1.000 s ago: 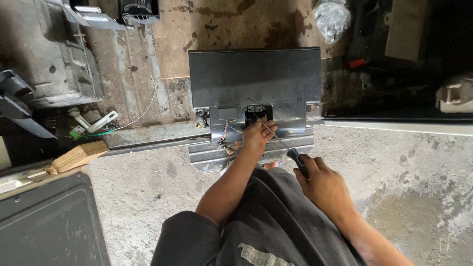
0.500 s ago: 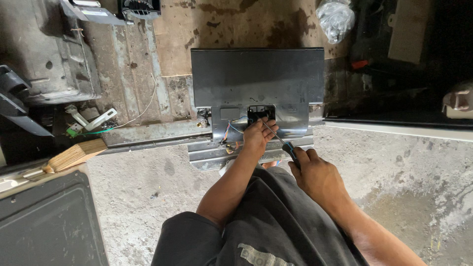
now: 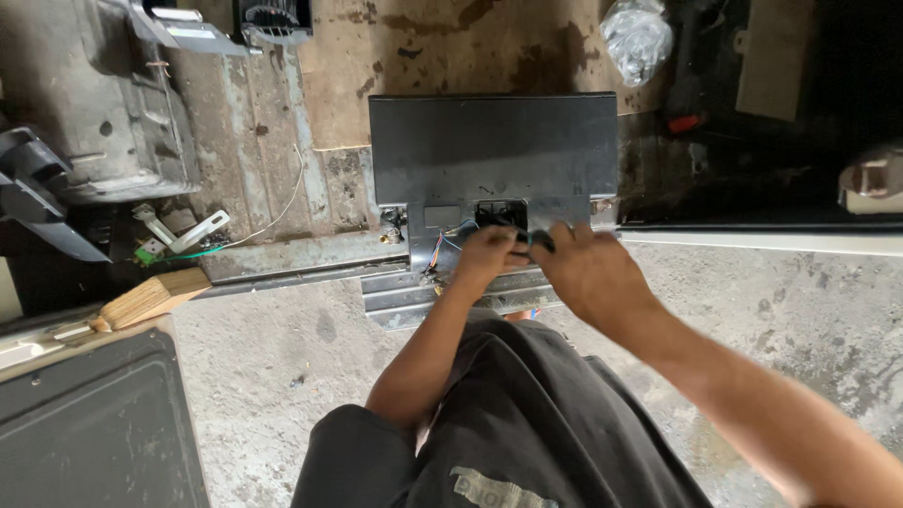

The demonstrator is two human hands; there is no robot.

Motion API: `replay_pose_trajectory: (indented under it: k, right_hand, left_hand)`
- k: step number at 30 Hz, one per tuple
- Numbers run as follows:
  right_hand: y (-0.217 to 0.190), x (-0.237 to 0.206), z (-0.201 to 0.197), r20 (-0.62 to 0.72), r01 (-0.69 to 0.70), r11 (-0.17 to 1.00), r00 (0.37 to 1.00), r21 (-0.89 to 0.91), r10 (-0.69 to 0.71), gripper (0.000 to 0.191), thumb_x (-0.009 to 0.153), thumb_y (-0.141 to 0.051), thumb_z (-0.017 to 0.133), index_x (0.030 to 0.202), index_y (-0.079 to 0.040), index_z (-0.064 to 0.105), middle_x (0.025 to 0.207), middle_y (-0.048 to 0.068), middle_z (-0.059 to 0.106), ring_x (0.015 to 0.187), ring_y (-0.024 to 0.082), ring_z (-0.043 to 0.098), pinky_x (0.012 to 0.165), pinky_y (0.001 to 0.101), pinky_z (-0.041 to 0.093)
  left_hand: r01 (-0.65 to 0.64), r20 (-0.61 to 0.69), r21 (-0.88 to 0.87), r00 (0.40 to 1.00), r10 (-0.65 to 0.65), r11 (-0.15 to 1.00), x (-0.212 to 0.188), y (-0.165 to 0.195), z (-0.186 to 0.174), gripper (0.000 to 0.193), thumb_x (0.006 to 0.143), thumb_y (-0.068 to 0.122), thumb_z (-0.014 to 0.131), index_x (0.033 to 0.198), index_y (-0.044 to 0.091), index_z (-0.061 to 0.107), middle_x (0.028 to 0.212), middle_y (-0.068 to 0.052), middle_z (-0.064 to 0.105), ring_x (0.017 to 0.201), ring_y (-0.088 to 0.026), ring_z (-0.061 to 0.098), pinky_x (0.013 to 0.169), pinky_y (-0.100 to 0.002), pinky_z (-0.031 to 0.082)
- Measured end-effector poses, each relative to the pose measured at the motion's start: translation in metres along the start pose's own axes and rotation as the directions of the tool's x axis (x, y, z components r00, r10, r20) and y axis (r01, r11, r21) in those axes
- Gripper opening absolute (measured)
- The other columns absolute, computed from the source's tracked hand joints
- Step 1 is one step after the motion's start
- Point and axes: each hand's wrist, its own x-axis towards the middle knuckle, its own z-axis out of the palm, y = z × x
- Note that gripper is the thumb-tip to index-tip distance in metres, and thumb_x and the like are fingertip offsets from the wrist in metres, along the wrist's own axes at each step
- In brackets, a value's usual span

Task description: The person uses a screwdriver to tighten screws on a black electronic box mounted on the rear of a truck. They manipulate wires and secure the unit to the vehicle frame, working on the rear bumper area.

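Change since a moment ago: my right hand (image 3: 588,273) has come up off my knee and now sits against my left hand (image 3: 489,254), both at the near edge of the dark metal box (image 3: 494,150).

Item, hands: close together, touching or nearly so. Right hand closed around a dark-handled tool (image 3: 536,242), likely a screwdriver; its tip is hidden between my hands. Left hand curled at the small black socket (image 3: 499,214) in the box's near face, fingers on or beside the coloured wires (image 3: 442,249); whether it pinches anything I cannot tell.

Item, step in hand: by my judgement, bringing the tool to a fastening or terminal at the socket while the left hand steadies the spot. What is called for next is a careful seating of the tip, kept clear of the wires.

Item, box: directly ahead of both hands, flat on the ribbed metal plate (image 3: 414,296) that lies under my wrists.

Item, surroundings: wooden block (image 3: 150,299) well to the left of my left hand; grey metal housing (image 3: 94,103) beyond it; clear plastic bag (image 3: 638,36) far ahead of my right hand; dark panel (image 3: 94,423) down at my left; concrete floor (image 3: 771,292) under my right arm.
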Motion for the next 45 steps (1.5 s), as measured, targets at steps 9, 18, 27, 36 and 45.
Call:
replay_pose_trajectory:
  k: [9,18,27,36,45]
  right_hand:
    - [0.019,0.062,-0.060,-0.025,-0.082,0.892,0.994,0.444,0.104,0.054,0.081,-0.016,0.076,0.127,-0.002,0.051,0.115,0.027,0.054,0.101,0.049,0.064,0.086,0.0521,0.054]
    - [0.030,0.065,-0.064,0.200,-0.296,0.932,0.946,0.210,0.255,0.062,0.109,-0.059,0.053,0.104,-0.001,0.076,0.106,0.023,0.077,0.106,0.038,0.072,0.094,0.0473,0.056]
    - [0.036,0.066,-0.062,0.137,-0.246,0.924,0.967,0.294,0.214,0.059,0.111,-0.052,0.052,0.098,-0.001,0.078,0.097,0.024,0.075,0.098,0.042,0.071,0.089,0.0516,0.056]
    - [0.030,0.055,-0.067,0.102,-0.209,0.963,0.976,0.169,0.194,0.046,0.109,-0.043,0.057,0.108,-0.001,0.074,0.111,0.024,0.074,0.109,0.040,0.070,0.094,0.0488,0.056]
    - [0.038,0.057,-0.051,0.115,-0.206,0.970,0.975,0.127,0.192,0.041,0.120,-0.032,0.036,0.124,0.003,0.058,0.109,0.026,0.074,0.103,0.042,0.075,0.087,0.0491,0.060]
  left_hand:
    - [-0.507,0.023,0.690,0.728,0.685,0.516,-0.045,0.115,0.004,0.040,0.086,0.012,0.076,0.122,0.003,0.060,0.107,-0.022,0.072,0.104,-0.045,0.068,0.089,-0.051,0.054]
    - [-0.566,-0.014,0.617,0.686,0.727,0.547,-0.047,0.117,-0.009,0.047,0.082,0.016,0.083,0.122,0.006,0.062,0.112,-0.017,0.075,0.107,-0.034,0.074,0.091,-0.042,0.058]
    - [-0.410,-0.007,0.827,0.678,0.735,0.385,-0.031,0.104,-0.001,0.041,0.083,0.023,0.087,0.111,0.002,0.065,0.110,-0.021,0.072,0.105,-0.041,0.068,0.088,-0.048,0.054]
    - [-0.596,-0.127,0.695,0.450,0.884,0.403,-0.037,0.093,0.022,0.045,0.080,0.011,0.078,0.120,0.008,0.058,0.110,-0.021,0.071,0.105,-0.042,0.068,0.088,-0.049,0.055]
    - [-0.579,-0.023,0.707,0.553,0.833,0.405,-0.045,0.082,0.008,0.042,0.087,0.016,0.077,0.124,0.006,0.059,0.117,-0.020,0.069,0.108,-0.042,0.067,0.089,-0.048,0.054]
